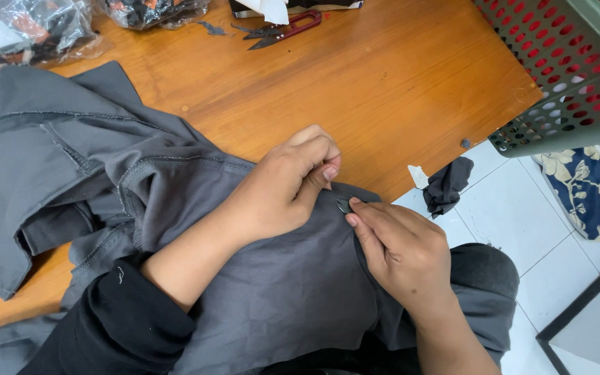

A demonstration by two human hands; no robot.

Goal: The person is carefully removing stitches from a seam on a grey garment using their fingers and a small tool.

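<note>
Grey woven cloth, a garment [196,208] with stitched seams and what looks like a pocket edge, is lying across the near left part of the wooden tabletop [383,90] and spilling over its near edge onto the person's lap. The left hand [282,184] is curling over a fold of the fabric near the tabletop's near right edge, its fingers [321,167] narrowed and pinching the cloth between thumb and forefinger. The right hand [401,246] is coming in from the near right, its fingers [362,212] closing tightly around a small dark metal piece [343,205], possibly a zipper pull or fastener, though it is too small to tell for sure. The two hands are almost touching over that piece. The garment is looking soft, limp and light, so it will likely bunch and slide rather than hold a shape; taking it at the seam beside the metal piece, where the layers are doubled, would seem the firmest hold. Red-handled thread snips [282,29] are lying at the far edge of the tabletop, well apart from the hands, with clear plastic bags [29,28] at the far left corner. A green perforated basket [564,76] is hanging past the far right corner, and a dark fabric scrap [448,184] is lying on the tiled floor [522,222] just beside the right edge.
</note>
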